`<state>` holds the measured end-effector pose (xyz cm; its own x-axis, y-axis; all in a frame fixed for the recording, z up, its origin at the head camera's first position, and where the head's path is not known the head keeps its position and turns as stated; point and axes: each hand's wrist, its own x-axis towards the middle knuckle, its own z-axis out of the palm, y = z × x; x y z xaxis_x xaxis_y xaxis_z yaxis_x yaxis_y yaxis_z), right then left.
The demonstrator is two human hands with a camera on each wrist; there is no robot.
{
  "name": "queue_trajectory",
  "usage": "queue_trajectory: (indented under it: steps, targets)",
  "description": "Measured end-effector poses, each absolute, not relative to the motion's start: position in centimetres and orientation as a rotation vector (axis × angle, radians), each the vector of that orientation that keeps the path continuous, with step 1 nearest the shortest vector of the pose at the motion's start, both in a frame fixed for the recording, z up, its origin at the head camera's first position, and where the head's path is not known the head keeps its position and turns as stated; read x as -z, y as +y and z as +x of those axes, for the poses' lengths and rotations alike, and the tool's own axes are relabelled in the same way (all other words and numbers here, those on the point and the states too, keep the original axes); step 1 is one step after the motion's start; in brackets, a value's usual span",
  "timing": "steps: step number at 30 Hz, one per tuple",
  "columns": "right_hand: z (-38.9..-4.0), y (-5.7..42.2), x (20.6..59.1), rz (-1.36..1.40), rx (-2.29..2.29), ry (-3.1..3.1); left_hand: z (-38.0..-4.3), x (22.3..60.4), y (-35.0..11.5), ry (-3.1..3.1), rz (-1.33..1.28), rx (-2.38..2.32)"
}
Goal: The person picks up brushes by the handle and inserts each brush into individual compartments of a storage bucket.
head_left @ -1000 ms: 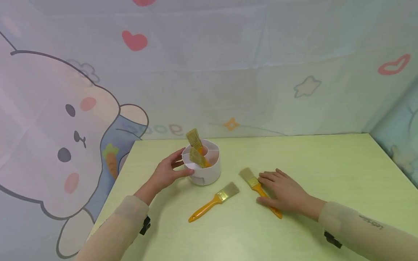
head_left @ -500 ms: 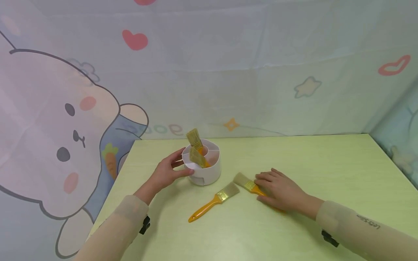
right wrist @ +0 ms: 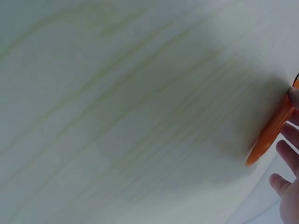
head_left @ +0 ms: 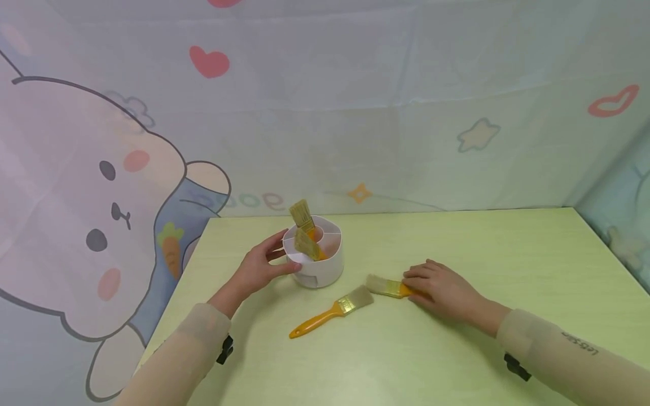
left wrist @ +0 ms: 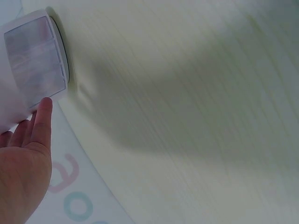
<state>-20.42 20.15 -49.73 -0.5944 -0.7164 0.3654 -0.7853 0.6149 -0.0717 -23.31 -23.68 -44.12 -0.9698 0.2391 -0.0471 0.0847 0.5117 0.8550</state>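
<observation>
My left hand (head_left: 256,270) holds the left side of a round white divided organizer (head_left: 325,275), thumb in front and fingers behind. Two paintbrushes stand in it bristles up: one brush (head_left: 302,215) rises at the back, another brush (head_left: 307,246) leans in front. My right hand (head_left: 447,290) grips the orange handle of a paintbrush (head_left: 391,287), whose bristles point left, low over the table; the palm hides most of its handle. The handle's end (right wrist: 264,144) shows in the right wrist view. Between the hands lies another paintbrush (head_left: 325,316), its bristle tip right at the gripped brush's bristles.
The pale green table (head_left: 487,242) ends at the back against a printed cloth (head_left: 315,113) with a cartoon animal on the left. More cloth hangs at the right edge. In the left wrist view the organizer's side shows a framed panel (left wrist: 37,60).
My right hand has taken the brush into its grip and turned it, so its bristles now point left. The loose brush's handle has swung slightly. My left hand and the organizer stay put.
</observation>
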Motion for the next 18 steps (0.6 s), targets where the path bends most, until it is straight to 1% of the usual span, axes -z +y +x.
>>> queue_trajectory:
  steps: [14,18]
  targets:
    - [-21.2,20.9,49.7,1.222,-0.299,-2.427,-23.3,44.1,-23.7,2.583,0.277,-1.449]
    - [-21.5,21.0,49.6,1.260,-0.283,-2.395,-23.3,44.1,-23.7,2.583,0.275,-1.452]
